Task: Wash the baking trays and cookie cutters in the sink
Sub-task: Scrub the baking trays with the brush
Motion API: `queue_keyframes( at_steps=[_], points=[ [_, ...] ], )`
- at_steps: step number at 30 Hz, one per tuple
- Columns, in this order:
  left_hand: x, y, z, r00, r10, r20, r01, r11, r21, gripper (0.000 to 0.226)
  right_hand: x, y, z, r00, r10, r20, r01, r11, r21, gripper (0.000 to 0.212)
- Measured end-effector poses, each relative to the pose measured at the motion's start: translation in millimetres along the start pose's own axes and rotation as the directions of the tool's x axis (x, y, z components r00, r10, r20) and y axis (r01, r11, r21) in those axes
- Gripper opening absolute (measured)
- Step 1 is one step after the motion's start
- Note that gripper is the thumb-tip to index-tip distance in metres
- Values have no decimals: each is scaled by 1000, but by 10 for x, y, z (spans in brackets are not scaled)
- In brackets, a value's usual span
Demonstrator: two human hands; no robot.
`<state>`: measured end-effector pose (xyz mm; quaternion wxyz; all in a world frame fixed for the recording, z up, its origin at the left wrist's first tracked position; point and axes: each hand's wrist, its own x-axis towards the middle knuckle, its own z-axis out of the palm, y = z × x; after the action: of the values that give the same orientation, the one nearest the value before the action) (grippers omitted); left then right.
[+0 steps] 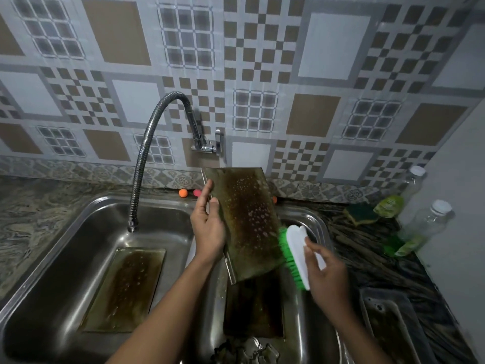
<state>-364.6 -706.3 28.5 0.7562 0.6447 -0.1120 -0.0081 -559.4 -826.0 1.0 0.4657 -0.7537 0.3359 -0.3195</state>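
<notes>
left hand point(207, 222) grips tray point(246, 222) edge — brush point(296, 256) alongside.

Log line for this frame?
left hand: grips stained tray, tilted above sink | right hand: holds scrub brush at tray's right edge

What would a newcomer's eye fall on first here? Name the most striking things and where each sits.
The brown-stained baking tray stands out at centre, held tilted over the sink by the left hand. At its right edge the right hand holds a brush with bright green bristles. A second tray, also stained, lies flat in the left basin.
</notes>
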Motion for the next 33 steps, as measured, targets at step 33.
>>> queue_keyframes(
  at_steps=[33],
  points=[
    [-272, 115, 48, 989, 24, 143, -26, 1000, 13, 39, 352, -673, 398, 989, -140, 38, 141, 990, -17, 21]
  ],
)
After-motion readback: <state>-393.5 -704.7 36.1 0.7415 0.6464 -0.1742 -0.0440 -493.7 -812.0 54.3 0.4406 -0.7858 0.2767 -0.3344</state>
